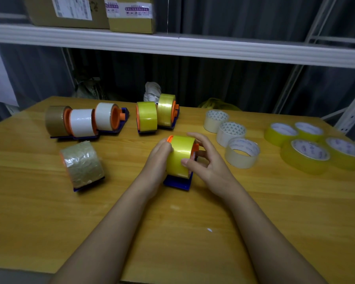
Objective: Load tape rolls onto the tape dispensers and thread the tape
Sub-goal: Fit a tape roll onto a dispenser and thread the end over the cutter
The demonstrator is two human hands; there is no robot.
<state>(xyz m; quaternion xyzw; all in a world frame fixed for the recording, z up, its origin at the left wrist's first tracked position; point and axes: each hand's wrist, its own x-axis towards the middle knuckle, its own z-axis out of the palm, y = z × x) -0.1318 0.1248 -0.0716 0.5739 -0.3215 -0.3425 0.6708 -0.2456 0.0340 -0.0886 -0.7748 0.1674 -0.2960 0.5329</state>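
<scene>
held roll (180, 154): glossy yellow, between the fingers
dispenser (177, 183): blue base, orange hub (195, 149) at the fingertips
loaded rolls left of fingers: brown (54, 120), white (81, 123), white (105, 116), crinkly tan (82, 163)
beyond fingers: two yellow (147, 116)
loose rolls right of fingers: cream (231, 134), triangle-print cores; yellow (304, 156)
table (172, 232): yellow-orange woodgrain

Seven loaded tape dispensers (81, 123) stand on the desk (172, 232): three with yellow tape (180, 155), two with white, two with brown. Seven loose rolls lie at the right: three whitish rolls (231, 134) and four yellow rolls (304, 156). Two cardboard boxes (129, 15) sit on the shelf (172, 45).
</scene>
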